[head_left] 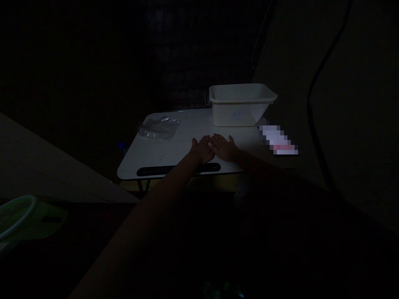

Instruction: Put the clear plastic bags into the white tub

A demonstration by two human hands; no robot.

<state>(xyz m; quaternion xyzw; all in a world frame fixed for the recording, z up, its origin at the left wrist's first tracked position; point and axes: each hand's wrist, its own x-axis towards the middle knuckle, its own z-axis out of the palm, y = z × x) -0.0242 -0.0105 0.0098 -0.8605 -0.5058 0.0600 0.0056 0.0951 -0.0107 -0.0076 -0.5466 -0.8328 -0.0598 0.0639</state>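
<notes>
Both hands rest palms down near the front middle of a small white table [165,151]. My left hand [202,150] has its thumb out to the left and holds nothing. My right hand [223,147] lies flat beside it with its thumb raised to the right, also without anything in it. The fingertips of the two hands meet or slightly overlap. Behind them stands a white plastic tub [235,114]. A crumpled clear plastic bag [160,127] lies at the table's back left. The scene is dark.
At the table's right edge is a pixelated flat item [279,140]. A black slot [152,170] runs along the front edge. On the lower left is a green basket [46,218]. A dark cable [314,133] hangs at the right.
</notes>
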